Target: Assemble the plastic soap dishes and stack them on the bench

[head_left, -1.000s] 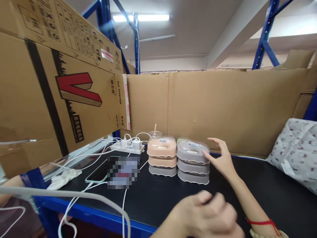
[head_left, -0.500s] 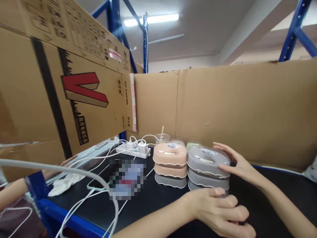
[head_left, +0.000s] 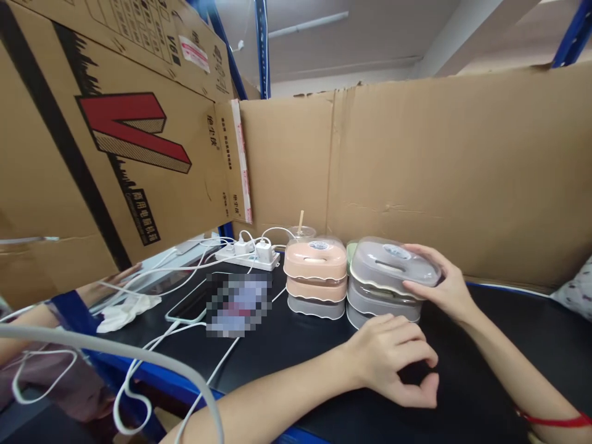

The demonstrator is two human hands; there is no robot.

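My right hand (head_left: pixel 444 280) grips the right end of a grey lidded box (head_left: pixel 377 262), thumb in front and fingers behind. This box has a clear lid, a handle slot and a round label; it sits tilted on top of a stack of grey boxes (head_left: pixel 370 302). Beside it on the left stands a stack of peach and grey boxes (head_left: pixel 319 290) with wavy pale rims. In front of the grey stack, my left hand (head_left: pixel 393 361) is loosely curled, thumb and fingertips slightly apart, with nothing visible in it. A green box (head_left: pixel 351 253) shows partly behind the stacks.
A white power strip (head_left: pixel 252 258) with chargers and cables lies behind at left. Near it are a phone (head_left: pixel 192 302), crumpled tissue (head_left: pixel 127 313) and a clear cup (head_left: pixel 301 233). Cardboard walls (head_left: pixel 416 154) enclose the black tabletop (head_left: pixel 287 364). Another person's arm (head_left: pixel 37 327) shows at far left.
The top grey box has gone from level to tilted, its right end raised, as my right hand closed around that end. My left hand has turned and curled. The view has tipped downward.
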